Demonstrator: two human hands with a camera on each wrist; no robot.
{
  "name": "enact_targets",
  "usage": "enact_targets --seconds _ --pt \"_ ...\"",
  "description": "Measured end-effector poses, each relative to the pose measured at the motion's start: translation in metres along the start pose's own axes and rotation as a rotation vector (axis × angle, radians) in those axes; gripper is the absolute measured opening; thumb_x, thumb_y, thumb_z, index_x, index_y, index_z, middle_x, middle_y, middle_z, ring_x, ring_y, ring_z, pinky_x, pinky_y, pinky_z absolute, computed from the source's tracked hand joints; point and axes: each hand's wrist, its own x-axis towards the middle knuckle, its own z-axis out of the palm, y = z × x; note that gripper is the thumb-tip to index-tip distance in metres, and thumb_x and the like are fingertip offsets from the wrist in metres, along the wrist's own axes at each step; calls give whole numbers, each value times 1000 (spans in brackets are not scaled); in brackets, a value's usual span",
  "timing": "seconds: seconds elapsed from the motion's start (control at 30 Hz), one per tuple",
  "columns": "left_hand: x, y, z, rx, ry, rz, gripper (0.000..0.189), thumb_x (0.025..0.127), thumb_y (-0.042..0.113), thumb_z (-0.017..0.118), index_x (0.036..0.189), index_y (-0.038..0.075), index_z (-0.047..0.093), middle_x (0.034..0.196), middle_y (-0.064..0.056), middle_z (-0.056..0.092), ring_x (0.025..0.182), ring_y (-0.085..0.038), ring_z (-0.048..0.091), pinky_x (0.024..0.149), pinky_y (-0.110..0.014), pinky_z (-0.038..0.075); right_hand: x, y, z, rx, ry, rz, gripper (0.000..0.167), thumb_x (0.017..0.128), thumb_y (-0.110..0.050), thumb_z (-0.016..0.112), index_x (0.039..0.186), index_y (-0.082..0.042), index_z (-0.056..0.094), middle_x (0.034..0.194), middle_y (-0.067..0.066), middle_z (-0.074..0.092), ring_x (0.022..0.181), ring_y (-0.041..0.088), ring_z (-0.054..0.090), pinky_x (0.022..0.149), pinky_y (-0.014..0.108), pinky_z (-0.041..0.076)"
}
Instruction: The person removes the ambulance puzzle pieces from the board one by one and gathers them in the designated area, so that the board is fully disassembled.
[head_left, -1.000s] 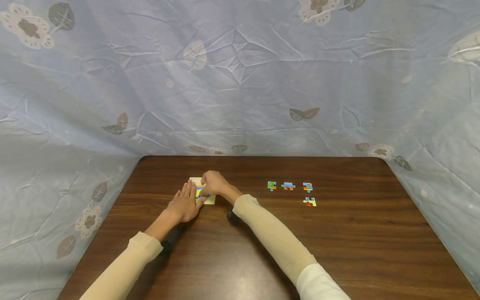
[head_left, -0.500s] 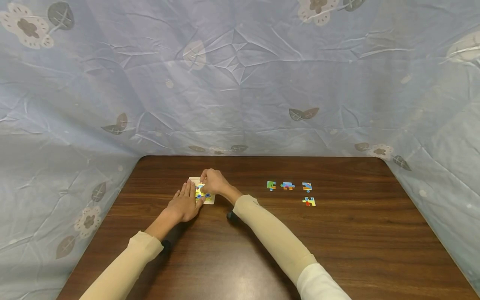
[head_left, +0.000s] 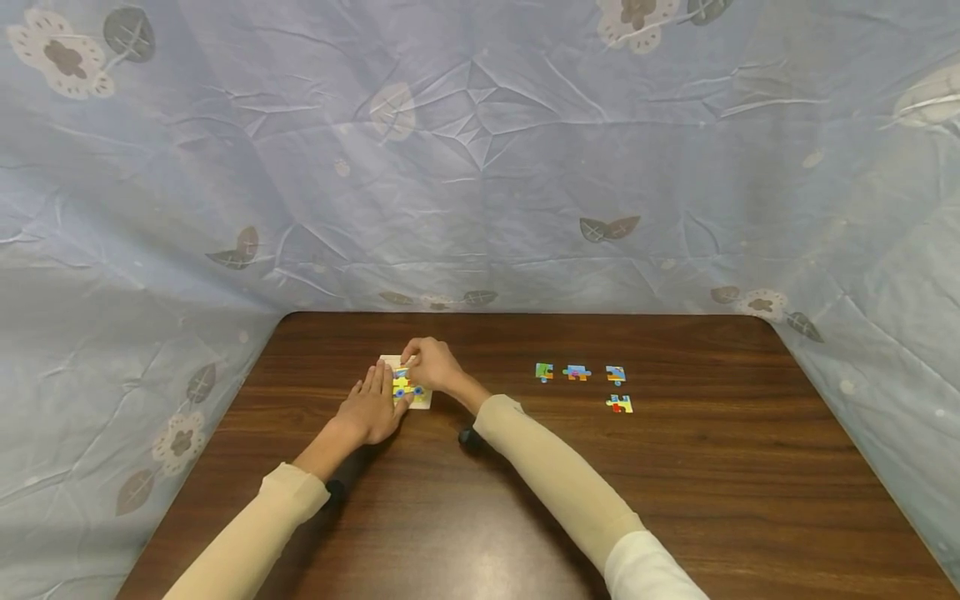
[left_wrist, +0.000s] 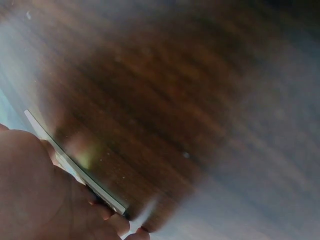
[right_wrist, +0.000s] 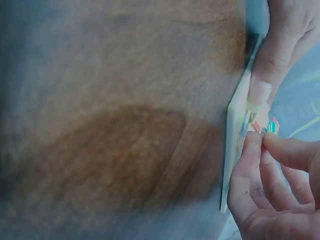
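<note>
A small puzzle board [head_left: 423, 404] with a pale frame and a yellow and blue picture lies toward the left of the table. My left hand [head_left: 369, 414] rests on its left side, fingers stretched forward and thumb along the near edge. In the left wrist view, the pale board edge [left_wrist: 75, 165] runs beside that hand. My right hand [head_left: 433, 365] is over the board's far right part. Between its thumb and index finger it pinches a small puzzle piece [right_wrist: 273, 125] with green and pink on it, mostly covered by the fingertips.
Three loose puzzle pieces lie in a row right of the board: a green one [head_left: 543, 372], a blue and orange one [head_left: 577, 372] and a blue corner one [head_left: 616, 373]. A yellow and red piece [head_left: 621, 404] lies nearer. Patterned cloth [head_left: 480, 208] hangs behind the brown table [head_left: 712, 467].
My right fingers have shifted slightly up and away from the board's middle, so more of its yellow and blue picture shows. The left hand stays in place, and the loose pieces lie unmoved.
</note>
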Motion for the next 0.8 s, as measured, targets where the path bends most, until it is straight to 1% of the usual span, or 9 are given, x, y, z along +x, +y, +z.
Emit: enact_targets --seconds 0.13,0.23,0.3,0.37,0.47,0.6,0.67,0.73,0.8 --pt "-1 0 0 4 10 3 81 115 48 25 163 -12 2 173 -32 -5 163 -49 2 132 -66 12 -4 0 -6 74 43 -10 16 92 -1 75 108 -6 77 98 10 82 82 17 79 69 23 63" --pt "-1 -1 0 0 13 4 81 115 48 25 164 -12 2 173 -32 -5 163 -49 1 132 -66 12 -7 2 -13 169 65 -13 12 94 -2 76 105 -1 79 96 14 82 79 22 81 69 27 66" --pt "0 -1 0 5 11 3 81 115 49 24 164 -12 3 173 -32 -5 163 -49 1 132 -65 12 -9 4 -19 239 65 -19 10 94 -3 76 103 2 80 95 16 82 80 28 82 70 33 67" --pt "-1 0 0 7 10 4 81 115 49 24 164 -12 3 173 -32 -5 163 -49 2 132 -65 12 -12 6 -25 315 55 -21 11 94 -2 77 103 4 79 94 19 82 83 35 82 74 40 68" --pt "-1 0 1 16 8 1 82 114 50 24 163 -12 3 173 -32 -5 163 -49 2 132 -65 13 -17 8 -37 380 49 -32 13 93 -2 77 103 6 80 95 22 81 89 42 80 80 48 67" --pt "1 -2 1 9 12 -6 82 114 50 24 163 -12 3 173 -32 -6 163 -49 2 132 -66 13 -25 7 -52 414 51 -52 15 94 -2 77 106 6 80 99 23 81 91 43 80 84 54 65" --pt "1 -1 1 5 17 -6 82 114 50 24 163 -12 4 173 -32 -6 163 -49 2 132 -66 13 -30 6 -60 418 56 -58 16 95 -4 77 108 5 80 101 22 81 90 43 80 84 55 65" --pt "0 -1 1 2 20 -4 83 114 51 24 164 -12 4 173 -32 -5 163 -49 3 132 -66 13 -36 5 -69 407 66 -65 17 95 -7 77 109 2 81 103 20 81 90 41 80 83 51 66" --pt "-1 0 2 0 15 -7 83 114 52 24 164 -12 4 174 -32 -5 164 -48 2 132 -65 13 -45 5 -78 383 74 -76 17 96 -10 77 110 -1 81 104 18 82 89 38 81 79 43 68"
